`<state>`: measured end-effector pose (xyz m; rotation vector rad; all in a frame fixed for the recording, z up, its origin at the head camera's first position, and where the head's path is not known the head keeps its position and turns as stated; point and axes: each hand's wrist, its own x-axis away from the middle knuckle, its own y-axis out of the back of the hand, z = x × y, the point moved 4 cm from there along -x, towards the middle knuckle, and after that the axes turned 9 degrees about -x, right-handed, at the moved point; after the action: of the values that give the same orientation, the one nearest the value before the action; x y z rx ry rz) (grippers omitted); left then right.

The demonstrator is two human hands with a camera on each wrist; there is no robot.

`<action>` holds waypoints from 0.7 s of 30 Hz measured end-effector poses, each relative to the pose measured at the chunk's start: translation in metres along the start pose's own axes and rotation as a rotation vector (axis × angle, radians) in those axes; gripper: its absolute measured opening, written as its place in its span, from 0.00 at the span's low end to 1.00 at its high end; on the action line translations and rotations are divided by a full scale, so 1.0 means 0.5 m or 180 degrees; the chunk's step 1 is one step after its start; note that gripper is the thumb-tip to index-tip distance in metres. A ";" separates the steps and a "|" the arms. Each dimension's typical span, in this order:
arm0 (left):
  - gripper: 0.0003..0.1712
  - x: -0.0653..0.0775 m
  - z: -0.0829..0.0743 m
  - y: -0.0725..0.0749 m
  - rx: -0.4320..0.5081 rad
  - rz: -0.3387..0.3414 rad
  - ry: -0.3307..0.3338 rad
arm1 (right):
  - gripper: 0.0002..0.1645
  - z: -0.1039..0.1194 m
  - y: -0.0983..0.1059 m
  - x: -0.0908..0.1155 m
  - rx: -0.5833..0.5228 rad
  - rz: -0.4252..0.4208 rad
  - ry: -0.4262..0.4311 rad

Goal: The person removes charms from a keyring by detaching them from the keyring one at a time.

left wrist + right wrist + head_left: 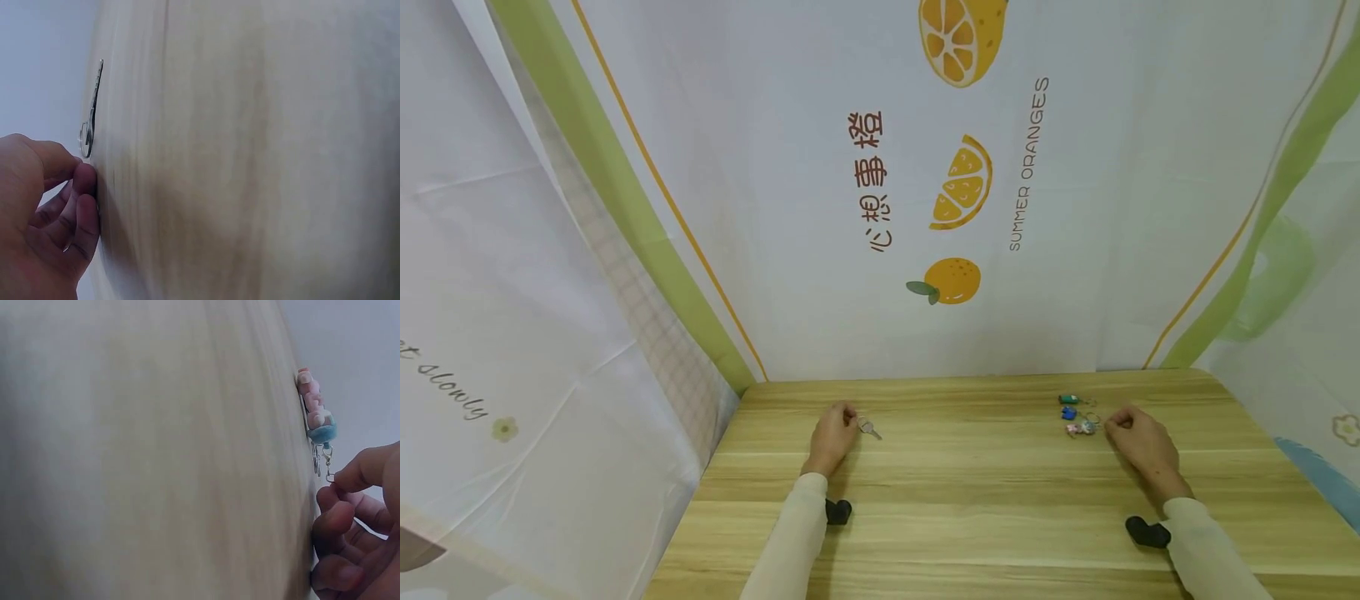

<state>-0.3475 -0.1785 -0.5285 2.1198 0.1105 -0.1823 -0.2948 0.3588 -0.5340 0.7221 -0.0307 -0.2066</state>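
Note:
A silver key (868, 428) lies on the wooden table, its blade pointing away from my left hand (834, 436). Thumb and index finger of that hand pinch the ring end of the key (89, 134), and the other fingers curl against the tabletop. On the right, my right hand (1142, 442) pinches the small chain end of a pink and blue figure keychain (320, 415). The figure itself rests along the table, with a clasp and ring near my fingertips. Just behind it sit a blue charm (1068, 412) and a green charm (1069, 399), each with a metal ring.
The wooden table (970, 500) runs up to a white cloth (805, 275) printed with oranges, which hangs behind it. More printed cloth (550, 275) hangs at the left side. A black wrist mount (1147, 532) sits on the right forearm, another (838, 512) on the left.

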 end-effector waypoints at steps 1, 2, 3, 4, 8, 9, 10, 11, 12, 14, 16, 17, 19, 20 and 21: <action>0.08 0.000 0.000 0.000 -0.0010 -0.0017 -0.0005 | 0.19 -0.001 0.000 0.000 0.0000 0.0017 -0.0012; 0.08 0.000 0.001 0.000 -0.0028 -0.0022 -0.0011 | 0.20 -0.002 0.000 0.000 -0.0008 0.0032 -0.0020; 0.09 0.001 0.001 0.000 -0.0032 -0.0023 -0.0016 | 0.20 -0.003 0.000 0.001 -0.0004 0.0038 -0.0025; 0.09 0.001 0.001 0.000 -0.0033 -0.0019 -0.0019 | 0.21 -0.004 0.000 0.000 -0.0005 0.0046 -0.0029; 0.10 0.003 0.001 -0.001 -0.0037 0.0009 -0.0027 | 0.21 -0.006 0.000 0.000 0.0003 0.0042 -0.0034; 0.10 0.003 0.001 0.000 -0.0035 0.0018 -0.0024 | 0.21 -0.006 0.000 0.000 0.0003 0.0038 -0.0033; 0.10 0.004 0.000 0.000 -0.0031 0.0021 -0.0021 | 0.21 -0.007 0.000 -0.001 -0.0001 0.0039 -0.0032; 0.10 0.004 0.000 -0.001 -0.0035 0.0019 -0.0026 | 0.21 -0.007 0.000 -0.001 -0.0006 0.0038 -0.0033; 0.10 0.004 0.000 -0.001 -0.0029 0.0018 -0.0035 | 0.21 -0.007 -0.001 -0.001 -0.0011 0.0036 -0.0033; 0.10 0.005 -0.001 -0.001 -0.0007 0.0019 -0.0056 | 0.21 -0.007 -0.002 -0.001 -0.0023 0.0033 -0.0035; 0.10 0.005 -0.003 -0.001 0.0016 0.0025 -0.0073 | 0.21 -0.006 -0.003 -0.002 -0.0026 0.0028 -0.0023; 0.10 0.004 -0.004 0.000 0.0027 0.0029 -0.0079 | 0.21 -0.004 -0.005 -0.003 -0.0025 0.0022 -0.0004; 0.11 0.003 -0.009 0.002 0.0042 0.0048 -0.0064 | 0.21 0.001 -0.009 -0.005 -0.0025 0.0013 0.0052; 0.11 0.003 -0.012 0.004 0.0041 0.0048 -0.0057 | 0.21 0.005 -0.012 -0.006 -0.0026 0.0007 0.0086; 0.11 0.003 -0.015 0.006 0.0034 0.0047 -0.0053 | 0.21 0.010 -0.015 -0.007 -0.0022 -0.0001 0.0124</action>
<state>-0.3450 -0.1737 -0.5222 2.1286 0.0842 -0.1922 -0.2999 0.3508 -0.5351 0.7190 0.0073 -0.1928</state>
